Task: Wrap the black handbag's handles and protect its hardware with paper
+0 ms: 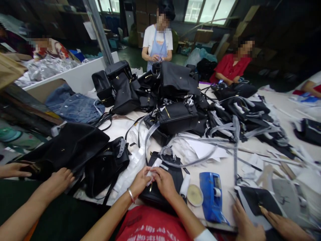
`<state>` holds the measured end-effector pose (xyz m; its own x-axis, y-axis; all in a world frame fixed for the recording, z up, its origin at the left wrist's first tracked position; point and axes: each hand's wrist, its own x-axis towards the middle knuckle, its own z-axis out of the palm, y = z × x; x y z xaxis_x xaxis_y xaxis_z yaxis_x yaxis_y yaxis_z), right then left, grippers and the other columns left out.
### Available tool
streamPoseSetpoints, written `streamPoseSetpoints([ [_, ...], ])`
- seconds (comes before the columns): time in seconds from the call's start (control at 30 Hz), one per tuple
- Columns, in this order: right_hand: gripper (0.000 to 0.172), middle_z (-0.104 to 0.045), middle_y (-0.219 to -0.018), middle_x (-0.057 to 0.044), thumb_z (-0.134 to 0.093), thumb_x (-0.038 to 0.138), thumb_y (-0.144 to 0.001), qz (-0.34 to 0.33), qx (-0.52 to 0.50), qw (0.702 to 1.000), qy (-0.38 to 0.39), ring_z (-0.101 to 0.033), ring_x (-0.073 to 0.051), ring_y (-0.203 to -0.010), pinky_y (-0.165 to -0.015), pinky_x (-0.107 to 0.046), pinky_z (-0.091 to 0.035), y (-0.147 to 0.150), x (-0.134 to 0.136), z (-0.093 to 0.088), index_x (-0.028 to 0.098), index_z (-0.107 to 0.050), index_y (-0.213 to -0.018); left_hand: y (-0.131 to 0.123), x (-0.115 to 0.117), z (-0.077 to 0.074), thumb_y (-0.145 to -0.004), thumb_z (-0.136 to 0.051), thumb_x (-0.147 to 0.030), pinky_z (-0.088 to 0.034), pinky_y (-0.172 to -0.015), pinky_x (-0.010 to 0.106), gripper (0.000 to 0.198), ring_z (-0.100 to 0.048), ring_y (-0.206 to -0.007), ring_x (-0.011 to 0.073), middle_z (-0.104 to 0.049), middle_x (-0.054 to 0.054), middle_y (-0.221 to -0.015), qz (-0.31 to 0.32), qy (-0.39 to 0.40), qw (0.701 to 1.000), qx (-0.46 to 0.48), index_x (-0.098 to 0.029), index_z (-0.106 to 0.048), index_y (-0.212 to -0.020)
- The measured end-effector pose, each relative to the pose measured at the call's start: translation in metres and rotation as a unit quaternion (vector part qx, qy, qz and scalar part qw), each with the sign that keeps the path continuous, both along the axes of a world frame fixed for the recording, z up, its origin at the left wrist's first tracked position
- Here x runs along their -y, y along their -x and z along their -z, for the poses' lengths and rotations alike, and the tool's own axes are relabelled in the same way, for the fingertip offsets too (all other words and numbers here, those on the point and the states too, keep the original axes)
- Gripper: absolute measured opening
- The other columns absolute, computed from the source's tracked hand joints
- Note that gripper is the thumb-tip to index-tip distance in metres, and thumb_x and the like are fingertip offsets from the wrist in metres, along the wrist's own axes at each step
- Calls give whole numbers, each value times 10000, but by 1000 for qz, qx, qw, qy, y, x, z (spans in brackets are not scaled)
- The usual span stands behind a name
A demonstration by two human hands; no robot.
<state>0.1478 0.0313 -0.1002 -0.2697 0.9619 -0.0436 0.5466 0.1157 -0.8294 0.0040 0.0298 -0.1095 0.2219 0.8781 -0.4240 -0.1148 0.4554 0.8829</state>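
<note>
A black handbag [175, 174] with gold zip hardware lies on the table right in front of me. Over it, my left hand [140, 180] and my right hand [164, 182] meet, with fingers pinched together. Between the fingertips is a white strip of wrapping [156, 163], its upper end sticking out past my fingers. What the strip covers, if anything, is hidden by my hands. To the right of the bag are a white roll-shaped piece [185, 184], a round tin-like dish [195, 195] and a blue tape dispenser [212, 195].
A heap of black bags [178, 115] with straps fills the table's middle. A co-worker's hands [59, 180] work on a black bag at left; another's [247, 217] handle a black flap at right. Clear plastic strips [235, 144] and a denim garment [72, 103] lie about. People stand beyond.
</note>
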Motion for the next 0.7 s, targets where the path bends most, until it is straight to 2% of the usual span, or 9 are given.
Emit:
streamPoseSetpoints([
  [0.1, 334, -651, -769, 5, -484, 179, -847, 35, 47, 998, 21, -634, -167, -710, -667, -245, -431, -1, 1, 9, 228, -480, -1177, 3, -1, -4, -697, -590, -156, -444, -677, 230, 323, -603, -793, 146, -646, 27, -912, 20, 10, 1000, 20, -161, -561, -1019],
  [0.17, 380, -629, -706, 21, -515, 189, -823, 65, 54, 996, 40, -635, -175, -683, -634, -240, -423, -3, -1, 12, 214, -429, -1193, 2, -2, -3, -729, -625, -228, -436, -647, 221, 293, -598, -745, 136, -648, 34, -876, 16, 26, 999, 21, -149, -565, -1005],
  [0.33, 399, -600, -683, 35, -574, 320, -810, 145, -50, 982, 110, -602, -160, -591, -552, -237, -424, 1, -8, 22, 198, -389, -1141, 0, -8, 4, -793, -619, -384, -367, -514, 181, 275, -492, -524, 73, -579, -3, -632, -38, 81, 995, 38, -127, -555, -866],
  [0.43, 279, -596, -699, 39, -516, 335, -863, 106, -140, 977, 121, -581, -135, -574, -549, -228, -426, 8, -9, 31, 208, -404, -1085, 7, -12, 6, -813, -614, -365, -356, -501, 169, 246, -471, -516, 56, -558, -10, -639, -32, 114, 984, 134, -135, -556, -878],
  [0.5, 230, -601, -720, 34, -521, 343, -869, 62, -141, 983, 104, -581, -132, -605, -572, -224, -422, 12, -11, 34, 211, -425, -1031, 13, -16, 8, -815, -623, -331, -360, -498, 166, 226, -465, -509, 48, -546, -12, -657, -13, 143, 971, 189, -135, -563, -909],
  [0.6, 270, -619, -745, 8, -560, 386, -850, -11, -34, 997, 62, -590, -157, -646, -574, -231, -404, 5, -21, 30, 198, -447, -1007, 21, -23, 12, -825, -615, -310, -356, -471, 162, 217, -461, -477, 43, -539, -6, -651, 32, 180, 959, 216, -124, -574, -930],
  [0.7, 243, -641, -812, -29, -547, 383, -862, -100, 110, 989, 5, -608, -196, -741, -625, -262, -418, -29, -38, 12, 201, -497, -1015, 23, -28, 15, -836, -590, -340, -299, -400, 159, 235, -452, -414, 47, -545, 10, -613, 89, 199, 953, 212, -115, -585, -903],
])
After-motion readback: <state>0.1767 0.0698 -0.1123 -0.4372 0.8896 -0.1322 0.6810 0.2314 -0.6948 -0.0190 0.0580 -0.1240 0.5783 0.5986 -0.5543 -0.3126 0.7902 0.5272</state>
